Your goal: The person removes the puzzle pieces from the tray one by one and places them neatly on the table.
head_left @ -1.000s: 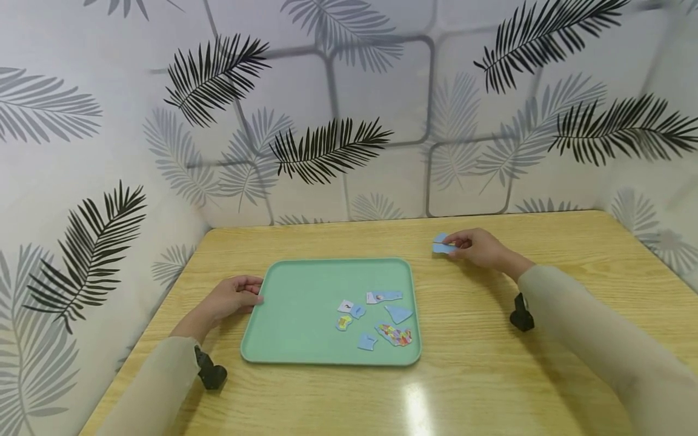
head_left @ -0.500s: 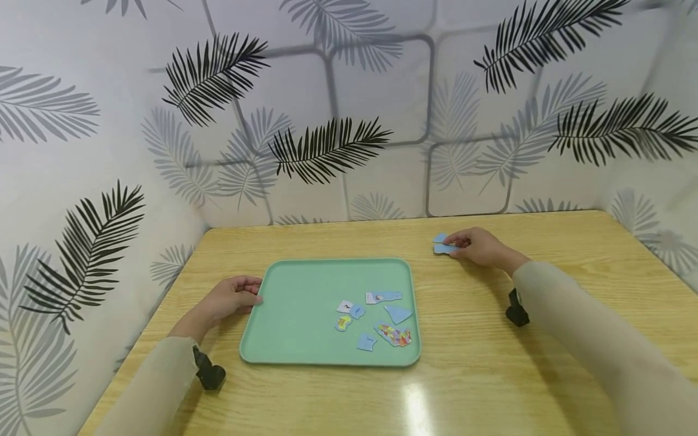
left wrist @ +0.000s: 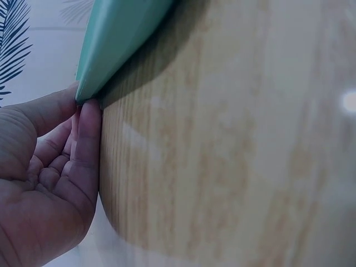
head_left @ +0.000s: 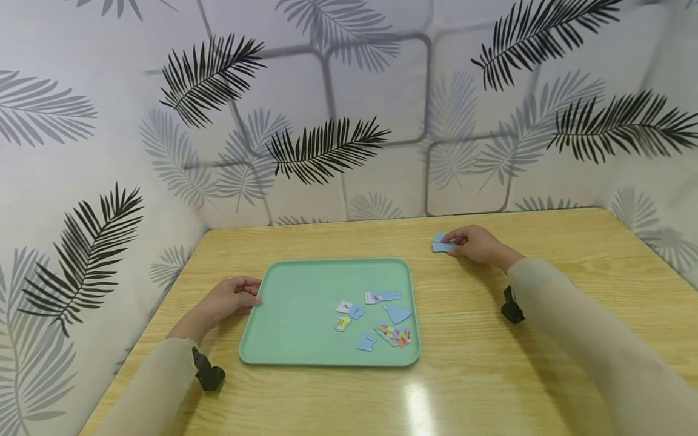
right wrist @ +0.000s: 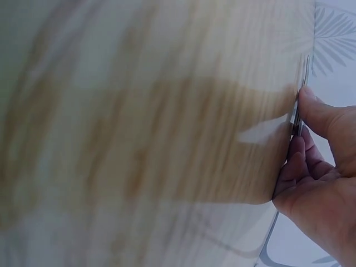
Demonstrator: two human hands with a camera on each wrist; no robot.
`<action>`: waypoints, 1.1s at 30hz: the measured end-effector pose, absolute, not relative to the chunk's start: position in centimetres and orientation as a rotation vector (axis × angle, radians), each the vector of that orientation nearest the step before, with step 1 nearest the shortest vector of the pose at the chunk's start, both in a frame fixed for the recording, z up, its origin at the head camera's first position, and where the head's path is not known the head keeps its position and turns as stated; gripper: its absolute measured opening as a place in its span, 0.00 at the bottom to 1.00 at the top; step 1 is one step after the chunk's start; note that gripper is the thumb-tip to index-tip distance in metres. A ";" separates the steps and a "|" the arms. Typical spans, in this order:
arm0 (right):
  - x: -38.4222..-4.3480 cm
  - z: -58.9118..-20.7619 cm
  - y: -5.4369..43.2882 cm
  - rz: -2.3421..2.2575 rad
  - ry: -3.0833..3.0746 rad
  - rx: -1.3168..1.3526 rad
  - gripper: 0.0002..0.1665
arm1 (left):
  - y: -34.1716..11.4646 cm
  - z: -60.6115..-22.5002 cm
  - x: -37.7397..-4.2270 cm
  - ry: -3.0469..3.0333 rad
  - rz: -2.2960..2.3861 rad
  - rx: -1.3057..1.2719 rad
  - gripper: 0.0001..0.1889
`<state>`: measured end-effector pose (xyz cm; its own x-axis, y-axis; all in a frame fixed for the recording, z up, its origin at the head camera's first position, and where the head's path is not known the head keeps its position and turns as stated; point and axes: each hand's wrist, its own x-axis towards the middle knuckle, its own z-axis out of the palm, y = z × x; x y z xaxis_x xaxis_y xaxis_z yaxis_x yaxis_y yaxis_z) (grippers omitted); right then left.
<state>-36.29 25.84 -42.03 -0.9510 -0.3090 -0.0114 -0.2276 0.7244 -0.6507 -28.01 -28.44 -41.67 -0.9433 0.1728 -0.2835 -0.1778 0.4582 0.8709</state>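
Note:
My left hand (head_left: 229,301) pinches the left rim of a green tray (head_left: 294,315); the left wrist view shows the thumb (left wrist: 55,105) at the rim with fingers just below. At the back right, my right hand (head_left: 473,245) pinches a flat light-blue puzzle piece (head_left: 443,247) low over the table, thumb and fingers at its right side. Another blue puzzle piece (head_left: 438,236) lies right behind it, partly covered by the fingers. From the right wrist, the pieces appear edge-on as a thin stack at the thumb (right wrist: 311,108).
Inside the tray's right half lie several puzzle pieces: a multicoloured map-like one (head_left: 394,335), a yellow one (head_left: 342,323), a blue triangular one (head_left: 397,313) and a long blue-white one (head_left: 383,297). A leaf-patterned wall (head_left: 376,181) borders the wooden table (head_left: 338,399).
The right forearm and sleeve have shifted slightly left, with the hand still at the blue piece. The left hand and the tray stay nearly in place.

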 end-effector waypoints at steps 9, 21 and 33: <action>-36.2 -41.5 25.4 -1.005 2.810 -0.433 0.16 | -28.3 -41.7 -27.9 2.380 1.477 -0.003 0.29; -36.2 -41.4 25.4 -0.997 2.799 -0.427 0.16 | -28.2 -41.5 -27.9 2.383 1.471 -0.010 0.29; -36.1 -41.3 25.3 -1.002 2.770 -0.398 0.17 | -28.4 -41.5 -27.9 2.384 1.468 0.011 0.28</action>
<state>-36.11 25.27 -41.28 -0.9500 -0.3048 -0.0672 -0.1913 0.7387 -0.6463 -27.92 -28.36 -41.53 -0.9421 0.1825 -0.2814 -0.1692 0.4657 0.8686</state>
